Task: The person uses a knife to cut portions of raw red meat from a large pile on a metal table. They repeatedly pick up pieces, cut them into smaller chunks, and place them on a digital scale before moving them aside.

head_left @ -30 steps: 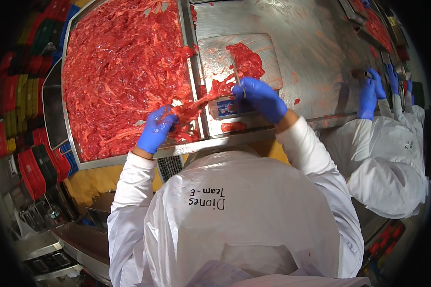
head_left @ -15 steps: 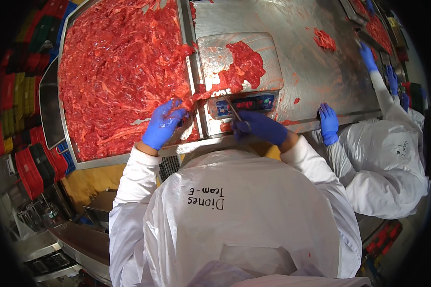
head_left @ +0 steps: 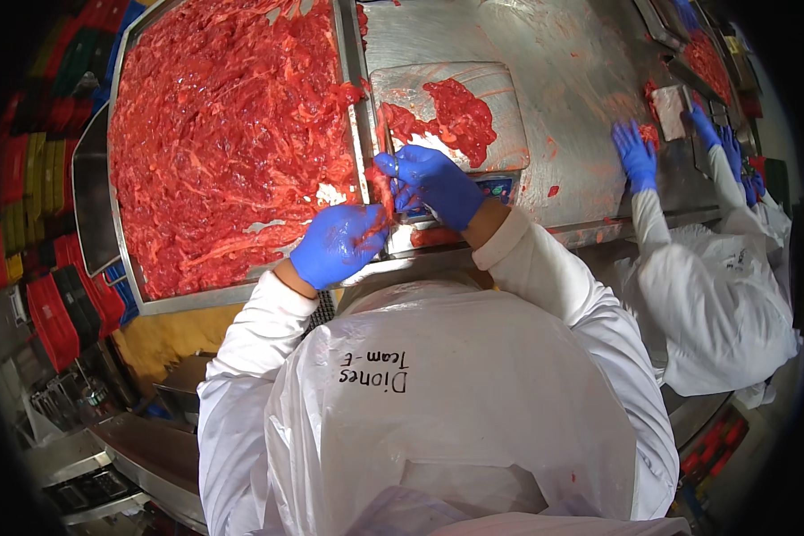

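Note:
My left hand [head_left: 339, 246], in a blue glove, is closed on a strip of raw red meat [head_left: 380, 192] at the tray's right rim. Beside it, my right hand [head_left: 439, 189], also gloved in blue, is bent over the strip with its fingers closed. A thin metal tool, partly hidden, is in that hand; its kind does not show clearly. Just beyond, more raw meat [head_left: 460, 125] lies on the steel plate of a weighing scale [head_left: 500, 85]. My right hand covers much of the scale's display.
A large steel tray [head_left: 241, 299] full of red meat pieces lies at the left. The steel table [head_left: 563, 98] extends right, where a co-worker's blue-gloved hand [head_left: 636, 156] touches a meat piece. Another gloved hand [head_left: 704, 125] is near a pale flat block [head_left: 670, 112]. Coloured crates [head_left: 62, 304] stand far left.
My right hand has moved left and up over the meat strip, toward my left hand. My left hand has shifted right and slightly down. The co-worker's near hand has reached farther across the table.

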